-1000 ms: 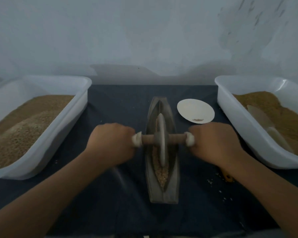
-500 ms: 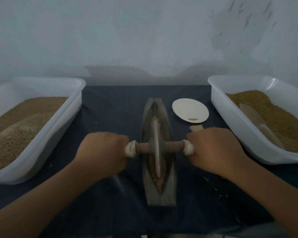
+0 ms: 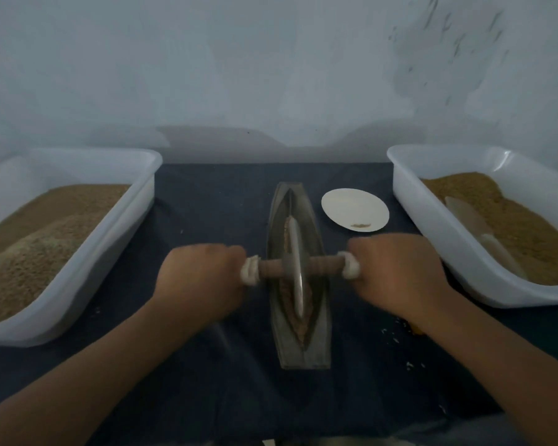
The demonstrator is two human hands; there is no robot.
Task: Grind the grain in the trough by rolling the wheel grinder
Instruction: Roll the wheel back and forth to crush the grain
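A dark blue cloth point(image 3: 207, 204) covers the table and meets a pale, stained wall point(image 3: 271, 59) behind. At the left stands a white plastic tub point(image 3: 136, 201) heaped with tan grain. A small white plate point(image 3: 355, 209) lies right of centre, and a second white tub point(image 3: 448, 246) of browner meal stands at the right.

The boat-shaped grey trough point(image 3: 306, 352) lies lengthwise mid-cloth between the tubs, with a strip of brown grain point(image 3: 300, 329) along its groove. The wheel grinder point(image 3: 295, 268) stands upright in it about midway, with the edge of its pale disc in the groove and its brown axle crossing the trough, white wrapping at each end. The left hand point(image 3: 200, 278) is curled round the left end and the right hand point(image 3: 397, 275) round the right end, knuckles up.

The fingertips are hidden under the fists. Both tubs are cut off at the frame edges. A pale scoop point(image 3: 477, 226) lies half buried in the right tub, and an orange thing under the right wrist is too hidden to name
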